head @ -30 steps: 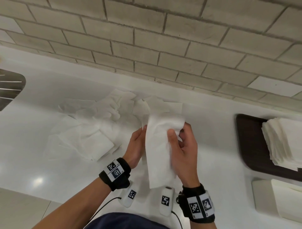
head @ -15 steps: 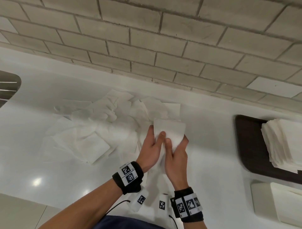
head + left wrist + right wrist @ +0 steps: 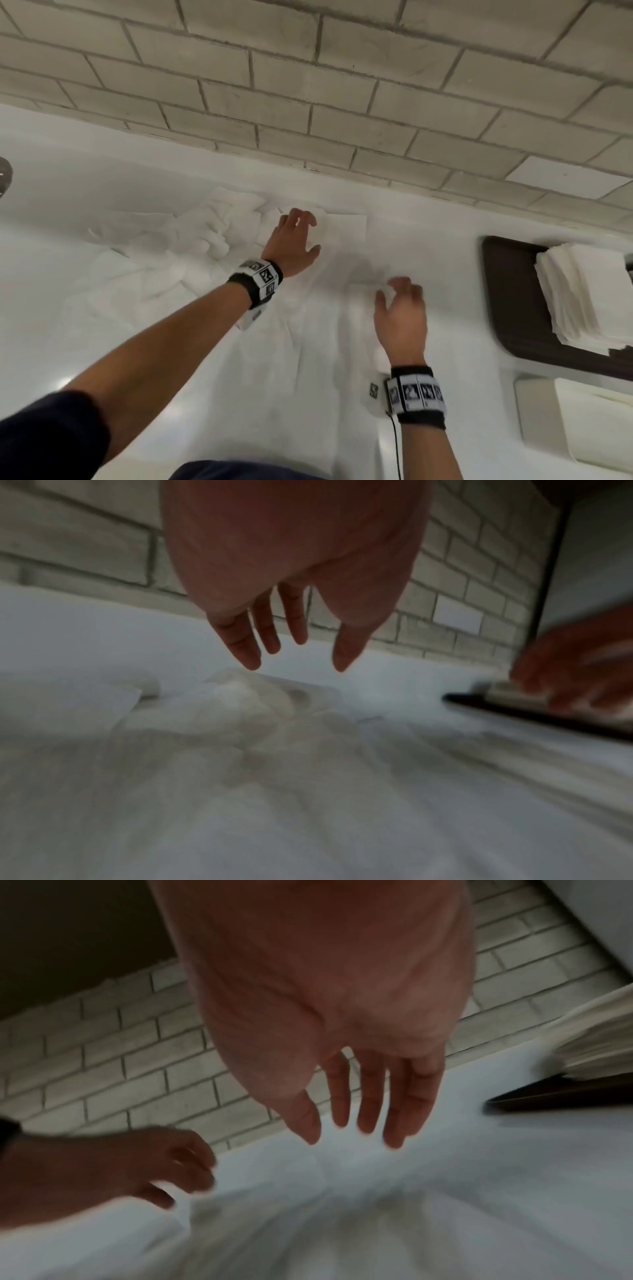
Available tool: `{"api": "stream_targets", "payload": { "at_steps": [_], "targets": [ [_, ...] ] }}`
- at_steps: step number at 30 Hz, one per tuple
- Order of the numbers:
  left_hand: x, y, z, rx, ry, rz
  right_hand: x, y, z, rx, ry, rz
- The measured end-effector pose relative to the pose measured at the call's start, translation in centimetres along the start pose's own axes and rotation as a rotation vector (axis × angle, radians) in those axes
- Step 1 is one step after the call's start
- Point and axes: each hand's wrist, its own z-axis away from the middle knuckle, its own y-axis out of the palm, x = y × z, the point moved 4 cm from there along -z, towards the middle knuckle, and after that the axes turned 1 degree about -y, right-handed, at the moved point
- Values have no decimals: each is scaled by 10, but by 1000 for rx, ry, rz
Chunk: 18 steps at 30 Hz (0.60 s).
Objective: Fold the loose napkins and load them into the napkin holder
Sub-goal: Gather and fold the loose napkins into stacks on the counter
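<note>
Loose white napkins [image 3: 205,233] lie crumpled in a pile on the white counter [image 3: 445,260] near the brick wall. My left hand [image 3: 301,233] hovers over the pile's right end with fingers spread, holding nothing. The left wrist view shows that hand [image 3: 294,656] just above a crumpled napkin [image 3: 246,696]. My right hand [image 3: 397,294] is lower and to the right, fingers relaxed and empty. Seen from the right wrist, the right hand [image 3: 356,1131] hangs over blurred white paper. At the right, a dark brown holder [image 3: 507,274] carries a stack of folded napkins [image 3: 582,291].
A white box [image 3: 565,421] stands at the lower right, in front of the dark holder. The brick wall [image 3: 342,85] runs along the back of the counter. A dark object [image 3: 4,174] shows at the far left edge. Blurred flat napkin paper [image 3: 301,335] lies between my arms.
Half a second ago both hands pressed a folded napkin together. Now they have parted: the left has reached back over the pile, the right has moved right, and neither holds a napkin.
</note>
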Motion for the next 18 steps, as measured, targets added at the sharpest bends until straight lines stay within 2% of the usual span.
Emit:
{"api": "stream_targets", "payload": {
  "at_steps": [2, 4, 6, 9, 11, 13, 15, 18],
  "targets": [
    [3, 10, -18, 148, 53, -161, 27, 15, -33, 94, 2, -114],
    [13, 20, -29, 277, 28, -258, 50, 38, -65, 191, 22, -149],
    [24, 23, -34, 299, 2, -281, 68, 63, -86, 279, 36, -154],
    [34, 15, -32, 207, -22, -227, 88, 97, -98, 412, 47, -23],
    [39, 3, -28, 120, -91, -85, 93, 116, -100, 470, 59, 43],
    [42, -15, -20, -24, -164, 114, 96, 125, -99, 507, 63, 67],
    [44, -37, -6, -159, -188, 277, 99, 121, -97, 537, 24, -57],
    [43, -68, 20, -222, -229, 584, 98, 82, -83, 493, 35, -536]
  ]
}}
